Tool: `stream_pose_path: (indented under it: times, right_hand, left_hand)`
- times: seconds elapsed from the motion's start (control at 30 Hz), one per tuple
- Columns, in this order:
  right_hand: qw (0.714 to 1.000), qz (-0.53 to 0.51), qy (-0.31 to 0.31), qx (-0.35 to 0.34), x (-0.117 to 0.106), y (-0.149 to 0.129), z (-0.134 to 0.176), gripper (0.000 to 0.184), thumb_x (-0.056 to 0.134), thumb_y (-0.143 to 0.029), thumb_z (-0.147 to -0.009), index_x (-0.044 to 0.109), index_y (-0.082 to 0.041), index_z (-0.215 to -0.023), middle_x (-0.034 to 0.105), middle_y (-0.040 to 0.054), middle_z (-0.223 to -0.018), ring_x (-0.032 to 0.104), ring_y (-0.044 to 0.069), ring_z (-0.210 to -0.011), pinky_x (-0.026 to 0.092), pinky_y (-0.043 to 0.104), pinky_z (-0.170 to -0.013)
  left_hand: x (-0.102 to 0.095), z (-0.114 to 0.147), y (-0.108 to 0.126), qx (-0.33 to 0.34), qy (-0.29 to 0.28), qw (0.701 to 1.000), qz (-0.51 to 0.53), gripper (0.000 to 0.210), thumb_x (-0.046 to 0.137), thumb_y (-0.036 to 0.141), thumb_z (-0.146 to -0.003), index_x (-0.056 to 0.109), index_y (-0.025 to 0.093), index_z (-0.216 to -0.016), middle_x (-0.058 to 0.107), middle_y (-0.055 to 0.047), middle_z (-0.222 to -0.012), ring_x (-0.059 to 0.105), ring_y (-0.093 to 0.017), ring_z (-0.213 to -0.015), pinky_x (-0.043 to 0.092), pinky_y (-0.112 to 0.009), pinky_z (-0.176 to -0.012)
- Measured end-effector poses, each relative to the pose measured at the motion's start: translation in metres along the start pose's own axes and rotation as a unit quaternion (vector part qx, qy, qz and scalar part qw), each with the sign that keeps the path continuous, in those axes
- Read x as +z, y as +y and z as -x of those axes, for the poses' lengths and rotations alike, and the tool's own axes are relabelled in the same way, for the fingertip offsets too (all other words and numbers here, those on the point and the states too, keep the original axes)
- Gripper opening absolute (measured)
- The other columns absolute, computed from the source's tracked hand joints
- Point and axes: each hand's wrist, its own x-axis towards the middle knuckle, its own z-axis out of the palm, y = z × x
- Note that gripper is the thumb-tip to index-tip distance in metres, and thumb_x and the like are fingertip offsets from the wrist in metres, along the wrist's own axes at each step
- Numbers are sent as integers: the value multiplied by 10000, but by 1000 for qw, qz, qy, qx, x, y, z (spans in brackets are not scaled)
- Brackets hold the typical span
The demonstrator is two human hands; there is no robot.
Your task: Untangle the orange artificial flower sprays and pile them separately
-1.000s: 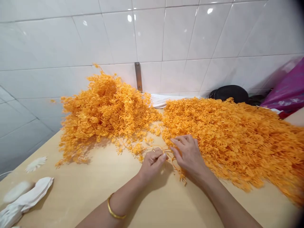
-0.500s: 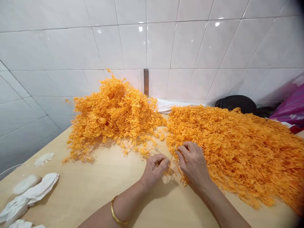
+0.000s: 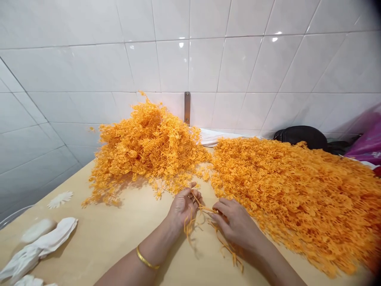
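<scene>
Between my two hands runs a thin orange plastic-looking strand (image 3: 205,208) with short spiky offshoots. My left hand (image 3: 185,206), palm partly turned up, pinches one part of it, and loose orange ends dangle below the fingers. My right hand (image 3: 233,220) is closed on another part, from which a length trails down over the table. Beyond my left hand rises a tall tangled heap of orange flower-like pieces (image 3: 149,147). On the right spreads a wide, flatter mound of similar orange pieces (image 3: 291,194), close to my right hand.
The pale wooden table (image 3: 143,238) meets a white tiled wall (image 3: 205,63) bearing a metal bracket (image 3: 187,109). A white flower-shaped piece (image 3: 60,199), a whitish oval thing (image 3: 39,230) and crumpled white cloth (image 3: 44,246) lie left. Behind the right mound are a black bag (image 3: 302,137) and purple plastic (image 3: 366,141).
My left hand has turned palm up and shifted slightly left. My right hand has come down, away from the right mound's edge. The strand now shows stretched between them.
</scene>
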Motion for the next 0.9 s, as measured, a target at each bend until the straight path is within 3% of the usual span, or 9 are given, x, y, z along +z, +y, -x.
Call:
stream_pose_path:
  times: [0.13, 0.27, 0.4, 0.53, 0.63, 0.7, 0.77, 0.9]
  right_hand:
    - [993, -99, 58, 31, -1, 5, -2, 261, 410, -372, -827, 562, -171, -895, 537, 70, -820, 507, 158, -721, 401, 285, -639]
    - [982, -137, 115, 52, 0, 5, -6, 327, 494, -406, -771, 544, -159, -980, 548, 69, -832, 508, 156, -703, 409, 277, -622]
    - [978, -156, 120, 63, 5, -4, -8, 213, 475, -360, -789, 559, -165, -768, 503, 8, -628, 451, 122, -579, 348, 237, -533]
    - [970, -199, 128, 63, 7, -8, -8, 243, 407, -280, -824, 501, -170, -627, 488, -2, -600, 433, 109, -570, 320, 226, -535]
    - [953, -249, 141, 103, 8, -7, -7, 230, 419, -299, -818, 502, -175, -644, 454, -21, -563, 398, 101, -529, 293, 227, -505]
    - [925, -308, 162, 151, 11, -7, -7, 250, 434, -339, -810, 469, -182, -618, 398, -40, -512, 347, 92, -478, 258, 228, -463]
    - [879, -401, 185, 180, 15, -10, -9, 274, 456, -370, -796, 427, -191, -591, 375, -50, -492, 333, 88, -462, 259, 230, -459]
    - [742, -606, 214, 190, 22, -19, -15, 303, 562, -388, -717, 394, -191, -558, 366, -60, -472, 342, 79, -457, 300, 230, -487]
  left_hand:
    - [-1, 0, -8, 52, -23, 995, -86, 72, 585, 174, -675, 535, 122, -680, 450, 27, -428, 462, -79, -474, 392, -213, -576]
    - [1, 6, -23, 128, -49, 961, -241, 187, 629, 257, -657, 517, 123, -589, 472, 22, -467, 414, -54, -459, 337, -193, -521]
    - [0, 9, -32, 143, -79, 946, -281, 205, 640, 278, -636, 521, 121, -584, 486, 24, -529, 425, -55, -494, 335, -193, -515]
    - [1, 12, -32, 87, -103, 954, -268, 209, 616, 280, -651, 501, 121, -580, 491, 12, -477, 428, -64, -440, 334, -206, -478]
    - [6, 17, -28, 1, -106, 973, -207, 193, 608, 264, -661, 455, 147, -654, 442, 54, -441, 278, -19, -344, 215, -170, -386]
    - [9, 20, -25, -38, -112, 977, -179, 214, 614, 252, -661, 421, 166, -697, 414, 76, -438, 198, -5, -336, 139, -155, -373]
    - [13, 21, -24, -57, -133, 976, -164, 224, 610, 250, -670, 404, 171, -707, 376, 89, -420, 170, -3, -337, 114, -151, -374]
    - [16, 19, -23, -84, -184, 971, -128, 202, 596, 239, -688, 409, 167, -714, 325, 98, -411, 136, 3, -334, 98, -147, -375]
